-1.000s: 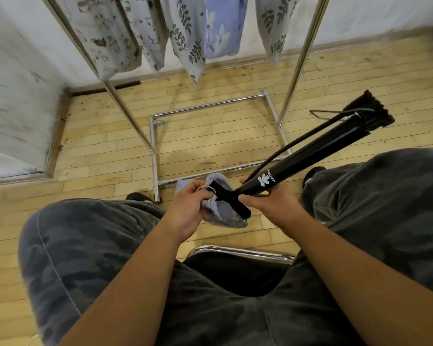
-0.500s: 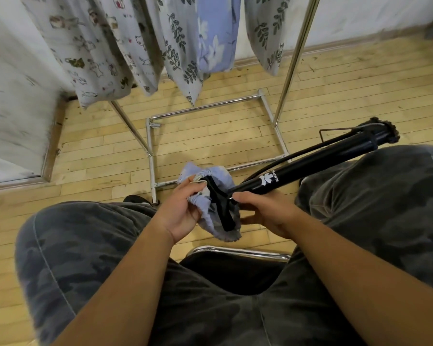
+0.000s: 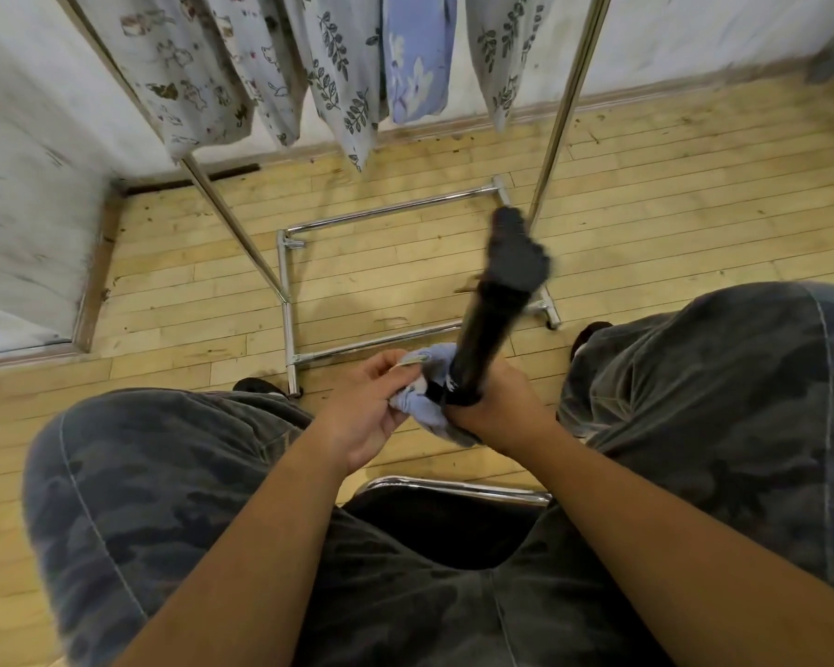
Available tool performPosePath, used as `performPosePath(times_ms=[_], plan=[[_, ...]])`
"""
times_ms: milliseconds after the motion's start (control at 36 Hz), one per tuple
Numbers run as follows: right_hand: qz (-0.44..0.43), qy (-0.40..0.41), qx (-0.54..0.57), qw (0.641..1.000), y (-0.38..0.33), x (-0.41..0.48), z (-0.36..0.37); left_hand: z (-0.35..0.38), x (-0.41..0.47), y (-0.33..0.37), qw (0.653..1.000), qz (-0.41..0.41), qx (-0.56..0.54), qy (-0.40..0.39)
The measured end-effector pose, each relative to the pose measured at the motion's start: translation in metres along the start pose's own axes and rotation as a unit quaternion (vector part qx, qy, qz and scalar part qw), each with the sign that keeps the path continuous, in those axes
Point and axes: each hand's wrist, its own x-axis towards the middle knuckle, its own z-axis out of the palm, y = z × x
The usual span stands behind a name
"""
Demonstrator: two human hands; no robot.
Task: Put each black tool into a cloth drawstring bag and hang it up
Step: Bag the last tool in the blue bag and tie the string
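**Fingers (image 3: 392, 374) pinching one bag, one black tool (image 3: 487, 320) gripped**

We see two bare hands working between two knees in camouflage trousers (image 3: 164, 474). The left hand (image 3: 367, 416) has its fingers curled and pinching the rim of a single blue bag (image 3: 424, 414), with a pale cord (image 3: 412, 361) caught at the fingertips. The right hand (image 3: 499, 406) is clenched round the lower shaft of the one black tool, just above its white logo.

That tool slants up and away from us. Its knobbed head is blurred and shows in front of the right upright of the rack (image 3: 381, 216). Its lower end lies against the cloth at the mouth of the blue bag, between the two hands. How far it reaches inside, we cannot tell.

Along the top of the view we count five hanging bags (image 3: 343, 74) on the one chrome rack:
- two in a small animal print at the left
- one in a leaf print
- one in blue floral
- one more in a leaf print at the right

The rack's base frame stands on a pale plank floor (image 3: 646, 185), just past the hands. One curved chrome chair rim (image 3: 453, 488) shows between the thighs.
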Motion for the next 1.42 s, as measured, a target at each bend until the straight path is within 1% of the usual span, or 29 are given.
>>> performPosePath(times_ms=[56, 139, 250, 389, 444, 500, 528, 583, 694, 750, 778, 833, 889, 944, 1000, 1083, 1167, 1250, 1417], plan=[[0.019, 0.019, -0.03, 0.999, 0.006, 0.002, 0.002, 0.007, -0.004, -0.002, 1.0, -0.006, 0.007, -0.016], [0.002, 0.019, -0.056, 0.998, 0.011, 0.001, 0.0, 0.006, -0.004, -0.003, 1.0, 0.003, 0.01, -0.019], [-0.023, 0.01, -0.013, 1.0, 0.006, 0.0, -0.005, 0.0, -0.002, -0.001, 1.0, 0.02, 0.005, -0.022], [-0.038, 0.009, -0.011, 0.999, 0.009, 0.001, -0.007, 0.004, -0.002, -0.004, 0.998, 0.063, 0.02, -0.016], [-0.048, -0.004, 0.0, 0.999, 0.008, 0.001, -0.009, 0.004, -0.002, -0.006, 0.993, 0.098, 0.067, -0.007], [-0.051, -0.016, -0.018, 0.998, 0.006, 0.002, -0.01, 0.004, -0.002, -0.006, 0.984, 0.131, 0.117, 0.022], [-0.039, -0.016, -0.036, 0.998, 0.006, 0.003, -0.011, 0.004, -0.002, -0.006, 0.981, 0.142, 0.129, 0.042], [0.016, 0.01, -0.059, 0.998, 0.008, 0.007, -0.013, 0.002, -0.001, -0.006, 0.975, 0.154, 0.142, 0.072], [0.127, 0.094, -0.085, 0.984, 0.022, 0.014, -0.018, 0.0, -0.002, -0.004, 0.973, 0.163, 0.141, 0.08], [0.191, 0.131, -0.071, 0.97, 0.027, 0.013, -0.022, 0.0, 0.0, -0.005, 0.974, 0.161, 0.137, 0.084], [0.23, 0.135, -0.044, 0.963, 0.027, 0.013, -0.024, -0.001, 0.0, -0.006, 0.974, 0.159, 0.135, 0.087], [0.302, 0.109, 0.054, 0.946, 0.027, 0.012, -0.026, -0.002, 0.001, -0.008, 0.973, 0.158, 0.139, 0.09], [0.33, 0.076, 0.184, 0.923, 0.02, 0.011, -0.024, -0.004, 0.002, -0.01, 0.966, 0.167, 0.172, 0.096], [0.312, 0.057, 0.255, 0.914, 0.012, 0.009, -0.022, -0.005, 0.003, -0.012, 0.956, 0.175, 0.215, 0.099], [0.266, 0.032, 0.282, 0.921, 0.005, 0.008, -0.02, -0.005, 0.004, -0.013, 0.94, 0.185, 0.267, 0.102], [0.216, -0.014, 0.296, 0.93, -0.002, 0.005, -0.018, -0.004, 0.006, -0.014, 0.916, 0.198, 0.322, 0.134], [0.185, -0.043, 0.311, 0.931, -0.007, 0.003, -0.014, 0.0, 0.007, -0.013, 0.901, 0.199, 0.33, 0.2], [0.177, -0.067, 0.307, 0.933, -0.012, 0.0, -0.011, -0.001, 0.007, -0.013, 0.893, 0.208, 0.302, 0.26], [0.173, -0.139, 0.251, 0.942, -0.011, -0.004, -0.006, -0.002, 0.003, -0.009, 0.889, 0.25, 0.215, 0.318]])
